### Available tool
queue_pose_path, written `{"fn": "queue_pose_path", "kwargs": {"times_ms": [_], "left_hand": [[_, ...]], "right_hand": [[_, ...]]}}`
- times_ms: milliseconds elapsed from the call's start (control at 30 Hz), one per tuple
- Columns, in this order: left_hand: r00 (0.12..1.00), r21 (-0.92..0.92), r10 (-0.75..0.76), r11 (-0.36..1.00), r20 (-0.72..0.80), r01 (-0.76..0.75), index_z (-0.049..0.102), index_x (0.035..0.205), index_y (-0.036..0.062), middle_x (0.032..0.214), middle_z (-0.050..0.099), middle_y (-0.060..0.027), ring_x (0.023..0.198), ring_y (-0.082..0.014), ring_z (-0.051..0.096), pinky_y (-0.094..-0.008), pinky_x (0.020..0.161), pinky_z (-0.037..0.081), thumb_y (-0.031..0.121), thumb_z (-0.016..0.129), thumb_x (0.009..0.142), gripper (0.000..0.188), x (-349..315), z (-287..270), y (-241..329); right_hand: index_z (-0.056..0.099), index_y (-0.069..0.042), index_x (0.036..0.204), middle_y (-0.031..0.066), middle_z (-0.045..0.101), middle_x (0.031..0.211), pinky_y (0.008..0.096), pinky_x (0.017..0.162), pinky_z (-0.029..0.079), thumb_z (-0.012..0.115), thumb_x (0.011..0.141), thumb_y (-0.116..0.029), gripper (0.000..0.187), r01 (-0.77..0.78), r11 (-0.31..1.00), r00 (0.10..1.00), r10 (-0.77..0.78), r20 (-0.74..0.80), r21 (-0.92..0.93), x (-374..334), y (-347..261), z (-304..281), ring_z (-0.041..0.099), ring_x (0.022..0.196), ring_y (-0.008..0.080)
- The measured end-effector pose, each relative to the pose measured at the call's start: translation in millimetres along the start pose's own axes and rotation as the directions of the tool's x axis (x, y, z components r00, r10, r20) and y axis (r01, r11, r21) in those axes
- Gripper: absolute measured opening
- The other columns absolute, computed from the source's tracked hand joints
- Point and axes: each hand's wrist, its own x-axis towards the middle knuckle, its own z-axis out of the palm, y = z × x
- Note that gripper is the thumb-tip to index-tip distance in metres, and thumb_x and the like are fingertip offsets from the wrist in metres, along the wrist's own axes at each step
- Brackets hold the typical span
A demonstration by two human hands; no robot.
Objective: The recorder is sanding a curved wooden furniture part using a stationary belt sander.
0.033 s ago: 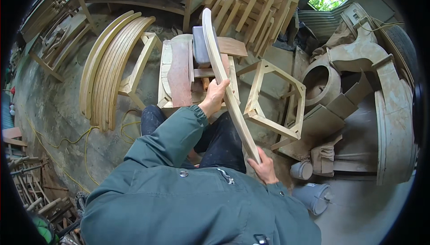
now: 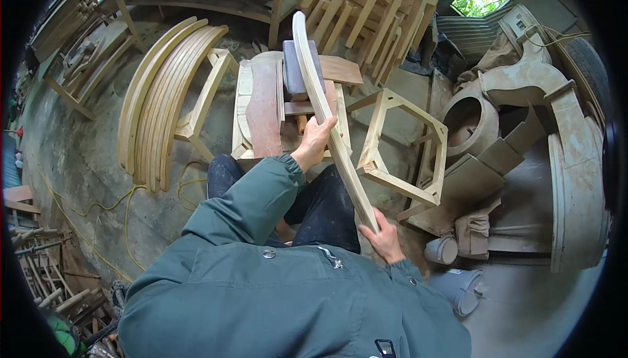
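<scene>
A long, gently curved wooden strip (image 2: 341, 155) slants in front of me, its far end up and to the left, its near end by my right side. My left hand (image 2: 315, 141) wraps round it near the middle. Lower down, my right hand (image 2: 383, 237) grips the near end, thumb along the wood. Behind the strip's far half stands a dark grey block with a smooth face (image 2: 294, 69); I cannot tell whether they touch. Below the block, a small orange-brown piece (image 2: 301, 124) shows. Both lie among flat boards (image 2: 265, 106) on a low wooden support.
Several curved strips (image 2: 156, 106) rest on a wooden frame at the left. Another angular frame (image 2: 402, 188) stands right of the support, with stacked frames (image 2: 373, 14) behind. A dusty machine casing (image 2: 523, 80) fills the right side. A yellow cord (image 2: 85, 213) crosses the floor at left.
The strip's far end has shifted very slightly left, and my right hand with the near end has moved a little left and away from me. Both hands keep their grip.
</scene>
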Motion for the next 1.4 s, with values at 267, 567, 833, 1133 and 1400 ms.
{"fn": "queue_pose_path", "kwargs": {"times_ms": [267,567,833,1133,1400], "left_hand": [[0.997,0.470,-0.070,0.881,0.028,0.049,0.040,0.152,0.0026,0.135,0.058,-0.0138,0.110,-0.0207,0.063,-0.0418,0.088,0.057,0.028,0.068,0.103,0.062,-20,-27,10],[0.996,0.370,-0.081,0.925,-0.029,0.086,0.050,0.142,0.0028,0.104,0.065,-0.0052,0.089,-0.0135,0.067,-0.0327,0.081,0.063,0.019,0.063,0.106,0.041,-32,-63,19],[0.992,0.327,-0.115,0.937,-0.054,0.126,0.054,0.140,0.0059,0.108,0.067,-0.0040,0.091,-0.0128,0.068,-0.0284,0.080,0.059,0.021,0.063,0.106,0.038,-57,-75,4],[0.971,0.327,-0.234,0.914,-0.053,0.238,0.055,0.139,0.0019,0.110,0.067,-0.0049,0.089,-0.0110,0.066,-0.0255,0.078,0.056,0.021,0.065,0.105,0.041,-85,-87,-17],[0.993,0.445,-0.118,0.889,-0.016,0.112,0.056,0.140,0.0029,0.114,0.068,-0.0053,0.093,-0.0109,0.066,-0.0254,0.081,0.056,0.022,0.065,0.106,0.041,-86,-69,10]], "right_hand": [[0.066,-0.006,0.132,0.0048,0.071,0.089,0.0294,0.058,0.055,0.074,0.094,-0.029,0.045,-0.095,0.875,0.992,0.046,0.114,0.474,169,-60,74,0.067,0.064,0.0130],[0.059,-0.003,0.113,0.0046,0.065,0.079,0.0306,0.051,0.057,0.063,0.103,-0.035,0.034,-0.152,0.626,0.985,0.031,0.170,0.765,244,-87,100,0.066,0.058,0.0142],[0.050,-0.006,0.114,0.0086,0.064,0.078,0.0311,0.043,0.051,0.050,0.109,-0.033,0.027,-0.471,0.299,0.882,0.167,0.441,0.830,40,-36,31,0.061,0.051,0.0176],[0.050,-0.006,0.122,0.0124,0.065,0.075,0.0323,0.045,0.052,0.055,0.107,-0.037,0.035,-0.457,0.323,0.872,0.345,0.347,0.829,-109,2,-21,0.062,0.052,0.0204],[0.055,-0.012,0.139,0.0163,0.071,0.090,0.0433,0.063,0.058,0.065,0.099,-0.023,0.043,0.057,0.993,0.983,-0.038,-0.180,0.102,133,-45,58,0.072,0.071,0.0264]]}}
